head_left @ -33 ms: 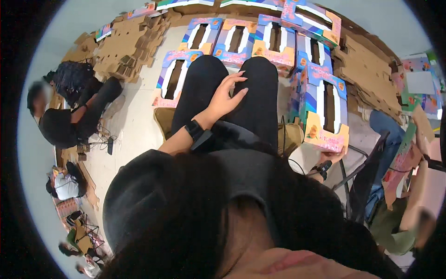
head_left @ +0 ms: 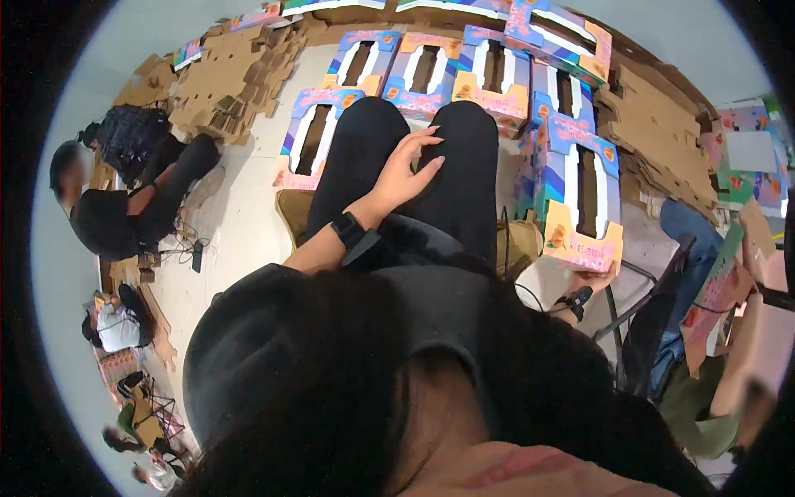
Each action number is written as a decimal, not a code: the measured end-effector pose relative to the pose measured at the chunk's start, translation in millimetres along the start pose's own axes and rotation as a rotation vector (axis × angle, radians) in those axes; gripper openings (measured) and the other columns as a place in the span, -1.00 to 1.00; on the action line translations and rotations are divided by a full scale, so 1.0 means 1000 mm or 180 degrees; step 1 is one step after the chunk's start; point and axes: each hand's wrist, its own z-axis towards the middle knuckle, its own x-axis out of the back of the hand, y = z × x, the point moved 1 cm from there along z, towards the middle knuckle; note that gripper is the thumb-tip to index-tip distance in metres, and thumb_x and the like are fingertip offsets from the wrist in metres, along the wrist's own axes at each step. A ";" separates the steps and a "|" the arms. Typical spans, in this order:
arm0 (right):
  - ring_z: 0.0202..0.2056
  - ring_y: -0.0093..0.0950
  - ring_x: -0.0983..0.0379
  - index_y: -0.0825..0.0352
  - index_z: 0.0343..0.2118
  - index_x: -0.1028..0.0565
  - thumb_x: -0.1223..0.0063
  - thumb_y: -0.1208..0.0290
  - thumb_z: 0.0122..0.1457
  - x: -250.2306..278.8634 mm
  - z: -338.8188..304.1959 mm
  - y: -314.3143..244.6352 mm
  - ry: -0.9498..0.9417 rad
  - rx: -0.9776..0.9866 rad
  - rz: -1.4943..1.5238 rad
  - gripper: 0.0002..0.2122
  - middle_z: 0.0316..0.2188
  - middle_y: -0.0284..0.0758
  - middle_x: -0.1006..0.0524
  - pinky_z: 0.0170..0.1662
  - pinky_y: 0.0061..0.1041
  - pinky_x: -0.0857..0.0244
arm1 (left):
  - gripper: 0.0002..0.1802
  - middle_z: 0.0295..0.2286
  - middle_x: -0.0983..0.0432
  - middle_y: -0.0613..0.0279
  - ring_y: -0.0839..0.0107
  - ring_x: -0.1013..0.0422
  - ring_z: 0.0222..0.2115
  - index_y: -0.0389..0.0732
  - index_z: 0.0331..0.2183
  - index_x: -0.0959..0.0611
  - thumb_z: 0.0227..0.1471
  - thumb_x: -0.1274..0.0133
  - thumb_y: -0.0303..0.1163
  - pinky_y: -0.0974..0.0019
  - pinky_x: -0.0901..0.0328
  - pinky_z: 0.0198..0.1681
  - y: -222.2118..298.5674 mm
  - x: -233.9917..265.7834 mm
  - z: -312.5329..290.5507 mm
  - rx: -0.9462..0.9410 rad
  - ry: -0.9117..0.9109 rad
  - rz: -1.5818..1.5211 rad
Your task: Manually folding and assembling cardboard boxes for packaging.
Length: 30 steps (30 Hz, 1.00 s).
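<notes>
My left hand (head_left: 403, 176) lies on my dark-clad thighs, fingers stretched and thumb apart, holding nothing. To the right of my legs stands a colourful printed cardboard box (head_left: 556, 189) in blue, purple, orange and pink, with a long white-edged opening in its upper face. My right hand (head_left: 592, 286) has its fingers at the near lower corner of this box and grips it there; part of the palm is hidden below. Just beyond my knees sit several boxes of the same kind, among them a blue and orange one (head_left: 505, 101).
Stacks of flat brown cardboard (head_left: 224, 74) lie far left, others (head_left: 658, 137) at right. A co-worker (head_left: 704, 389) at the right edge handles a printed cardboard piece (head_left: 712, 298). More people sit along the left, one in dark clothes (head_left: 108, 224). Cables (head_left: 196, 255) lie on the floor.
The whole view has shifted very slightly. At the right edge, the co-worker's cardboard has moved a little. My hands and the box stay in place.
</notes>
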 end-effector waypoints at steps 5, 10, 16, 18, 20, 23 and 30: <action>-0.13 -0.36 -0.38 0.22 -0.02 -0.37 0.05 0.03 0.06 0.009 0.032 0.019 0.0381 -0.0122 -0.0623 -0.52 -0.10 -0.32 -0.43 -0.14 -0.25 -0.31 | -0.66 0.00 -0.29 0.12 0.20 -0.25 0.01 -0.18 -0.16 -0.49 -0.04 -0.10 -0.36 0.21 -0.24 -0.04 0.000 0.000 -0.004 -0.0003 0.0202 -0.0058; -0.17 -0.33 -0.37 0.30 0.01 -0.33 0.08 -0.01 0.10 0.051 0.078 0.038 0.0510 0.0112 -0.1361 -0.47 -0.07 -0.25 -0.38 -0.20 -0.31 -0.30 | -0.65 0.03 -0.24 0.11 0.19 -0.20 0.05 -0.16 -0.14 -0.45 -0.01 -0.08 -0.35 0.16 -0.24 -0.02 -0.004 -0.001 -0.007 0.0046 0.0137 -0.0077; 0.05 -0.07 -0.22 0.49 0.07 -0.23 -0.16 -0.19 -0.22 -0.035 0.026 0.014 0.1828 0.2203 -0.5424 -0.10 0.10 0.03 -0.21 0.10 -0.16 -0.08 | -0.66 0.05 -0.22 0.13 0.18 -0.20 0.05 -0.17 -0.14 -0.45 -0.01 -0.07 -0.36 0.15 -0.25 -0.03 0.000 -0.004 0.001 -0.0012 0.0031 -0.0138; 0.03 -0.08 -0.25 0.51 0.02 -0.28 -0.16 -0.16 -0.20 -0.078 0.005 0.027 0.1208 0.2150 -0.5913 -0.16 0.01 0.02 -0.30 0.08 -0.19 -0.12 | -0.66 0.05 -0.22 0.13 0.18 -0.21 0.04 -0.17 -0.14 -0.45 -0.01 -0.07 -0.36 0.15 -0.25 -0.03 -0.002 -0.003 -0.001 0.0023 0.0080 -0.0177; 0.00 -0.10 -0.29 0.53 -0.04 -0.33 -0.15 -0.13 -0.17 -0.104 -0.004 0.029 0.0643 0.2042 -0.6356 -0.21 -0.08 0.02 -0.39 0.06 -0.21 -0.15 | -0.66 0.05 -0.22 0.13 0.18 -0.21 0.04 -0.17 -0.14 -0.45 -0.01 -0.07 -0.37 0.16 -0.25 -0.03 -0.002 -0.004 0.001 -0.0001 0.0063 -0.0227; 0.13 -0.17 -0.12 0.45 0.07 -0.24 -0.10 -0.07 -0.09 -0.127 -0.009 0.046 -0.1430 -0.0001 -0.5182 -0.24 0.04 -0.06 -0.29 0.13 -0.23 -0.04 | -0.66 0.04 -0.23 0.13 0.18 -0.22 0.03 -0.16 -0.14 -0.45 -0.02 -0.07 -0.38 0.16 -0.25 -0.04 -0.004 -0.003 -0.001 -0.0098 0.0136 -0.0176; 0.12 -0.33 -0.12 0.32 0.14 -0.15 -0.06 0.05 -0.02 -0.177 -0.051 0.071 -0.1714 -0.1051 -0.5267 -0.30 0.09 -0.22 -0.25 0.11 -0.23 -0.03 | -0.67 0.00 -0.26 0.03 0.10 -0.21 0.03 -0.17 -0.17 -0.46 -0.06 -0.07 -0.44 0.20 -0.16 0.04 0.001 -0.007 -0.001 -0.0105 0.0296 -0.0295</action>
